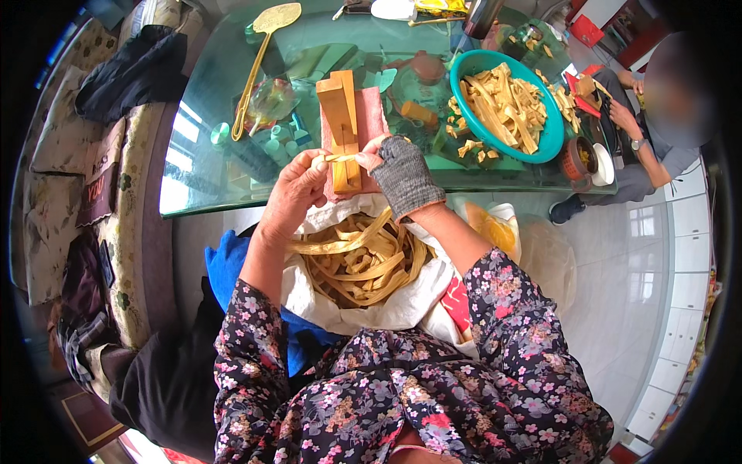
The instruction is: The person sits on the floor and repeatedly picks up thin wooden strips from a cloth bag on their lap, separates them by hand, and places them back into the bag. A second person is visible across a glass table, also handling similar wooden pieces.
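Between my two hands runs a tan dried stick [339, 158] that looks like yuba. My left hand [302, 180] is bare and pinches its left end; my right hand [400, 171], in a grey fingerless knit glove, grips the right end. The stick crosses the front part of a wooden slotted block tool [339, 110], which stands on a pink towel [374, 113] at the table edge. I cannot tell whether the stick touches the wood. Below my hands, a white sack [400, 307] gapes around many long tan strips [371, 269].
A teal basin [553, 130] full of short cut pieces [501, 101] stands on the glass table [232, 180]. Loose pieces lie beside it. A golden fly swatter [255, 75] lies at the left. At the right sits another person [632, 124], near a brown pot [578, 158]. A sofa [130, 261] flanks the left.
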Tool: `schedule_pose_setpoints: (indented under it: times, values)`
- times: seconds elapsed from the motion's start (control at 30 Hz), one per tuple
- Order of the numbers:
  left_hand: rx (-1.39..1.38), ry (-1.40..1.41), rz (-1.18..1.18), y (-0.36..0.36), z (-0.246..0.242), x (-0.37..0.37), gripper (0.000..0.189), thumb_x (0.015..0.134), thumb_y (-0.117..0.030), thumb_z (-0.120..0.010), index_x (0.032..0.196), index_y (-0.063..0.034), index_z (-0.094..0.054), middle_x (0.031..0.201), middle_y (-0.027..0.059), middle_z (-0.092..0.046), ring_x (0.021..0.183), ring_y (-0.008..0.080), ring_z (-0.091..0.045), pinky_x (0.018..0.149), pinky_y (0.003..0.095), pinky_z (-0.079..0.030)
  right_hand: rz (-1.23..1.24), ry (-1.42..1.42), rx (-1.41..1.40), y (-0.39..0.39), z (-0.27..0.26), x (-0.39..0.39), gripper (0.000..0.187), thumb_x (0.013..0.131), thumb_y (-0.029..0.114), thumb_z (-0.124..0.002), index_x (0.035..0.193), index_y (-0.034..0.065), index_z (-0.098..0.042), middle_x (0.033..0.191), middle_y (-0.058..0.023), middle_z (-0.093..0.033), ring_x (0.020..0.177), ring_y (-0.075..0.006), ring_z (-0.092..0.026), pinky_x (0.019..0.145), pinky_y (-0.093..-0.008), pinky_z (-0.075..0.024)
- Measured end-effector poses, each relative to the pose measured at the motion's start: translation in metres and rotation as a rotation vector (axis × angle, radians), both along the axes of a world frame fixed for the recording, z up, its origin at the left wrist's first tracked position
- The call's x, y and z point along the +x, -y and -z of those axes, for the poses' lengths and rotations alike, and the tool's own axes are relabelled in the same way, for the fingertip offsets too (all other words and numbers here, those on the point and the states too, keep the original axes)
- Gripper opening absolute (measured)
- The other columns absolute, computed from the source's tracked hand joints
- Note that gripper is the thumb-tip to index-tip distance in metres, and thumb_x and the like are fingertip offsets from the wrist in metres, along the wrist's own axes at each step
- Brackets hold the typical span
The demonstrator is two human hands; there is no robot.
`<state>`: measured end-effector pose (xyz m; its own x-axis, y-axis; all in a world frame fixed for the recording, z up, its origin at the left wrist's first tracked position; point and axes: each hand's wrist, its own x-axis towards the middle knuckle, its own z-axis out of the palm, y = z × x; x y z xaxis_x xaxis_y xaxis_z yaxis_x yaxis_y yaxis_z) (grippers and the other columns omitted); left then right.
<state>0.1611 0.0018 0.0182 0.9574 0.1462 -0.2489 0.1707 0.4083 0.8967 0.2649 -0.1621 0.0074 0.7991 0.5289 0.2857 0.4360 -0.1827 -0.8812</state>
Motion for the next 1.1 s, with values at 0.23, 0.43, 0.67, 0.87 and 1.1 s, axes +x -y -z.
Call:
schedule_pose_setpoints:
  times: [0.23,0.43,0.67,0.87,1.1]
  values:
    - [0.404,-0.169,-0.127,0.002,0.018,0.018,0.017,0.091,-0.019,-0.055,0.093,-0.0029,-0.060,0.067,-0.0033,-0.054,0.056,0.0038,-0.048,0.050,0.0203,-0.040,0.102,0.023,-0.206,-0.014,0.035,0.010,0.019,0.079,0.020,-0.066,0.082,0.0022,-0.058,0.077,-0.0143,-0.061,0.073,-0.0281,-0.060,0.069,-0.0361,-0.0477]
    - [0.819,-0.100,-0.001,0.014,0.021,-0.016,0.018,0.089,-0.017,-0.056,0.093,0.0012,-0.059,0.071,-0.0011,-0.055,0.067,0.0068,-0.048,0.060,0.0220,-0.041,0.121,-0.059,-0.153,0.012,0.065,0.008,0.017,0.079,0.020,-0.064,0.081,0.0032,-0.059,0.077,-0.0171,-0.062,0.073,-0.0344,-0.060,0.068,-0.0397,-0.0485]
    - [0.354,-0.158,0.106,0.064,0.047,-0.089,0.035,0.086,-0.028,-0.064,0.106,-0.0003,-0.060,0.102,0.0113,-0.060,0.092,0.0246,-0.059,0.082,0.0341,-0.046,-0.232,0.515,-0.088,0.028,-0.006,-0.075,0.023,0.082,0.013,-0.053,0.103,0.0070,-0.059,0.103,-0.0128,-0.055,0.093,-0.0302,-0.057,0.078,-0.0400,-0.0468]
    - [-0.534,-0.172,0.000,0.089,0.056,-0.120,0.027,0.089,-0.015,-0.049,0.110,0.0014,-0.054,0.097,0.0057,-0.060,0.081,0.0159,-0.060,0.077,0.0290,-0.050,-0.373,0.428,0.144,0.038,-0.001,-0.137,0.023,0.079,0.019,-0.065,0.097,0.0101,-0.053,0.089,-0.0110,-0.056,0.085,-0.0329,-0.057,0.078,-0.0413,-0.0464]
    - [-0.490,-0.089,0.121,0.095,0.016,-0.102,0.028,0.085,-0.014,-0.058,0.109,0.0000,-0.055,0.095,0.0081,-0.061,0.087,0.0201,-0.059,0.081,0.0341,-0.048,-0.404,0.371,0.104,0.052,0.003,-0.136,0.027,0.085,0.008,-0.056,0.112,0.0075,-0.055,0.097,-0.0149,-0.056,0.087,-0.0317,-0.058,0.071,-0.0415,-0.0478]
